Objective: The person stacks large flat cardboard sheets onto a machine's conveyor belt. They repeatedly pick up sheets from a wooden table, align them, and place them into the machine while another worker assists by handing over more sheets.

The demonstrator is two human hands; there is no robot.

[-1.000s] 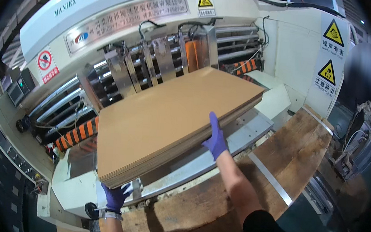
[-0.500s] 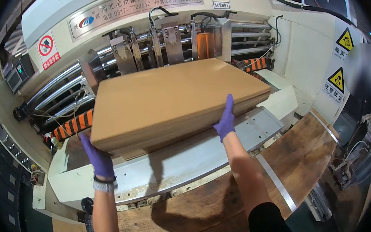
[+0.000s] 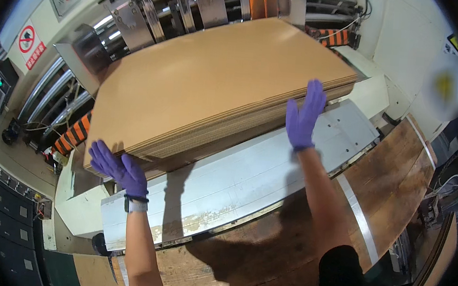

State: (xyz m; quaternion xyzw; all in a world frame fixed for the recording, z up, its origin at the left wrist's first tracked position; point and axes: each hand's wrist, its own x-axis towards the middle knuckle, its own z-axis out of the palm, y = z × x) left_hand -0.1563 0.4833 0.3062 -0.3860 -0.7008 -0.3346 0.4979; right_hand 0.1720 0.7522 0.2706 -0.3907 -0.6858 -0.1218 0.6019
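From above the worker's head, a thick stack of brown cardboard sheets [image 3: 212, 82] lies flat on the pale metal surface [image 3: 248, 171] of a large machine, its far edge up against the feed guides [image 3: 208, 1] and rollers at the back. The stack's near edge overhangs toward the person, its many layers showing as fine lines along the side.

The left hand [image 3: 118, 167], in a purple glove, is spread wide with the fingers fanned out, pressed flat against the near left corner of the stack. A watch [image 3: 137, 205] sits on that wrist. The right hand [image 3: 305, 115], also gloved in purple, is open and flat too, fingers together and pointing up, laid against the near edge toward the stack's right corner. Neither hand grips anything; both just bear on the cardboard's side.

Below the metal surface a worn wooden platform [image 3: 296, 245] stretches under the person's arms, crossed by a metal strip [image 3: 357, 217]. Orange-and-black striped guards [image 3: 71, 133] show at the left of the machine and again behind the stack on the right.
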